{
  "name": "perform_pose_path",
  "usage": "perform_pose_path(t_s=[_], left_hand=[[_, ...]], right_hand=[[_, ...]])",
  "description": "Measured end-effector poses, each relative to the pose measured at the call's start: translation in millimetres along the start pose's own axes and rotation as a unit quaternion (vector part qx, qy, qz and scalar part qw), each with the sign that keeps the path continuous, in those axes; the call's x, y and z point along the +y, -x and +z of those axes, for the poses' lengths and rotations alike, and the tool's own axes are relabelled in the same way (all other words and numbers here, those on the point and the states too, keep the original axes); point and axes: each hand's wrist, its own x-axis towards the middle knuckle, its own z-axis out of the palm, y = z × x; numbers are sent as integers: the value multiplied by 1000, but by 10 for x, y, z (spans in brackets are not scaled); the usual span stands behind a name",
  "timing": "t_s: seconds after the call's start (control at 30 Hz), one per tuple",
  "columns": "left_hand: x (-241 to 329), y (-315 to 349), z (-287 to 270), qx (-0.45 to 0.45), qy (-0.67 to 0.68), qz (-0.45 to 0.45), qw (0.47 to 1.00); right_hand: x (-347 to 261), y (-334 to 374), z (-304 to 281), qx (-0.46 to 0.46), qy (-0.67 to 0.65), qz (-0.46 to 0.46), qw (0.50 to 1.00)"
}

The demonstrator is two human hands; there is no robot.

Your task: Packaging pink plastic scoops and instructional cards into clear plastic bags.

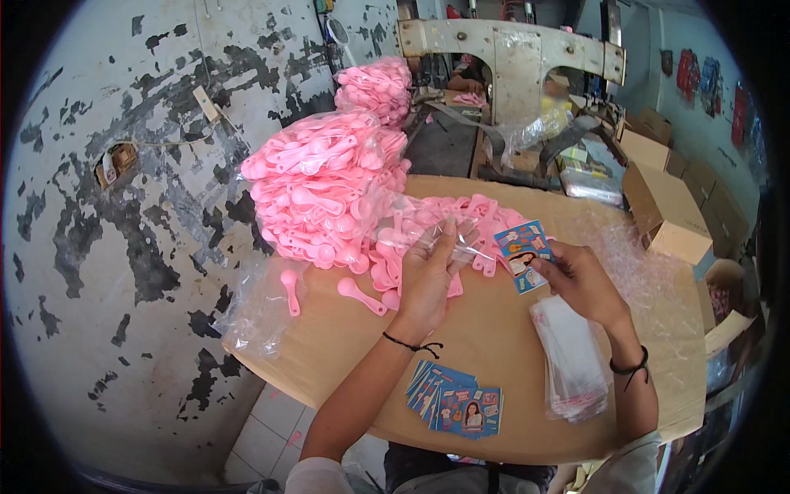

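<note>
Over the middle of the table, my left hand [430, 276] pinches a small clear plastic bag [467, 244]. Just right of it, my right hand [586, 284] grips a blue printed card [524, 255] between thumb and fingers. Behind my left hand lies a heap of loose pink plastic spoons [485, 216]. Two single pink spoons, one of them a spoon [360, 296] beside my left wrist, lie apart from the heap. A fanned stack of blue cards [469, 410] sits near the front edge. Below my right hand is a pile of flat clear bags [568, 354].
Large clear sacks of pink spoons [317, 189] stand at the left, against the peeling wall [140, 247]. Crumpled plastic [263, 317] lies on the left edge of the brown table [494, 346]. Cardboard boxes [671, 206] stand at the right. Behind is a metal machine frame [518, 53].
</note>
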Motion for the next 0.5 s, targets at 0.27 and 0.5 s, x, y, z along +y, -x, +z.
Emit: perform_pose_path(t_s=[0.27, 0.5], left_hand=[[56, 42, -37, -51, -1, 29, 998], [46, 76, -46, -70, -133, -30, 988]], right_hand=[[-231, -245, 152, -35, -33, -27, 998], [-125, -261, 248, -60, -117, -19, 991]])
